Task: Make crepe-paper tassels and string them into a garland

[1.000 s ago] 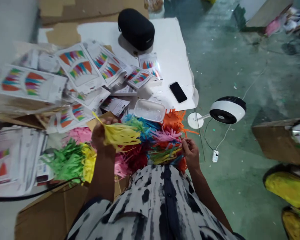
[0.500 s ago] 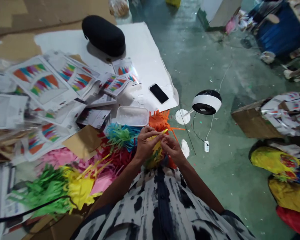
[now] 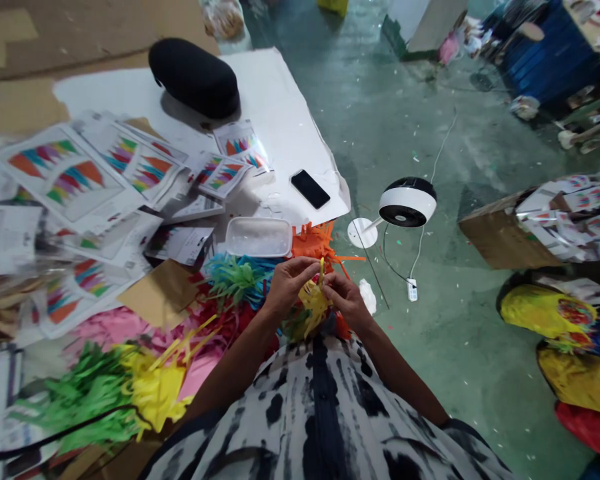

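My left hand and my right hand meet just in front of my chest, both pinched on a bunch of yellow fringed paper. The yellow strips hang down between the two hands, with one strip sticking up. Behind the hands lie heaps of cut paper fringe: orange, teal and green, red, pink, and at the near left a green and yellow pile.
A clear plastic tub sits beyond the fringe. Printed packets cover the left. A black phone and a black case lie on a white sheet. A small white fan with cable stands on the green floor; cardboard box at right.
My left hand carried the yellow fringe from the left over to my right hand; both now grip it together. The view has swung right and slightly down.
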Demonstrator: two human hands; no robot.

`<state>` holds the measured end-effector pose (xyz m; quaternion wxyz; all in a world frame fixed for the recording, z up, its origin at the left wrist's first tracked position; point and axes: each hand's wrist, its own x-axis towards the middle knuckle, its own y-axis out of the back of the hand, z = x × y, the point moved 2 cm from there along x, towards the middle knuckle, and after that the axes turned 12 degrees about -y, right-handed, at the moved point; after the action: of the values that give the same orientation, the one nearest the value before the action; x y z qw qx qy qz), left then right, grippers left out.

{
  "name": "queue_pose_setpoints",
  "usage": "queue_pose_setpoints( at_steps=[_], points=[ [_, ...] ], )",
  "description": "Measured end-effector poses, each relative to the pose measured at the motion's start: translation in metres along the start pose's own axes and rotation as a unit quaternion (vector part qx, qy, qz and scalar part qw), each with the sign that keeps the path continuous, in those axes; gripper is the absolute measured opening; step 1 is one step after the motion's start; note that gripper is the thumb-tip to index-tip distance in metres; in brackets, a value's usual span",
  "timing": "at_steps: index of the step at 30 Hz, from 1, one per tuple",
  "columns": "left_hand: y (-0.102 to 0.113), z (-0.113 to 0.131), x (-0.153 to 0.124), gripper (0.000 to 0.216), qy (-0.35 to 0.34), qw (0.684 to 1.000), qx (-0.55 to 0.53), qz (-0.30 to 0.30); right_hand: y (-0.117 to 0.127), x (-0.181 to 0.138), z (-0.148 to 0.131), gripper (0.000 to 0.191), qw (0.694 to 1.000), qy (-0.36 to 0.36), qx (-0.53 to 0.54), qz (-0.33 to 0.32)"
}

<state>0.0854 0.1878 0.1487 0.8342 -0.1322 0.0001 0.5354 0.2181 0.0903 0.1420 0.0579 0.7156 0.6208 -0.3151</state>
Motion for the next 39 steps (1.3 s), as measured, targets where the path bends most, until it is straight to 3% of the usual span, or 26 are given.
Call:
queue_pose_setpoints(
  at_steps=[12,19,24,30,35,39],
  points=[
    [0.0,-0.021,-0.003,0.035,0.05,0.995,-0.08,-0.031,0.004,-0.005,0.005,0.037,0.997,-0.053,0.05,-0.035],
    [0.0,-0.014,-0.002,0.029,0.027,0.997,-0.061,-0.049,0.006,-0.004,0.008,0.037,0.998,-0.05,0.034,-0.03],
    [-0.009,-0.011,-0.003,0.026,0.0,0.998,-0.004,-0.065,0.004,0.001,0.013,0.032,1.0,-0.003,0.003,0.005],
    [-0.014,-0.027,-0.005,0.018,-0.044,0.991,0.113,-0.054,0.003,0.006,0.017,0.032,0.996,0.037,-0.034,0.071],
    [-0.004,-0.027,-0.001,0.007,-0.085,0.967,0.235,-0.05,0.009,0.002,0.004,0.023,0.976,0.083,-0.122,0.161],
    [-0.003,-0.02,-0.002,0.01,-0.118,0.942,0.308,-0.062,0.007,-0.002,-0.008,0.022,0.955,0.113,-0.213,0.17]
  ],
)
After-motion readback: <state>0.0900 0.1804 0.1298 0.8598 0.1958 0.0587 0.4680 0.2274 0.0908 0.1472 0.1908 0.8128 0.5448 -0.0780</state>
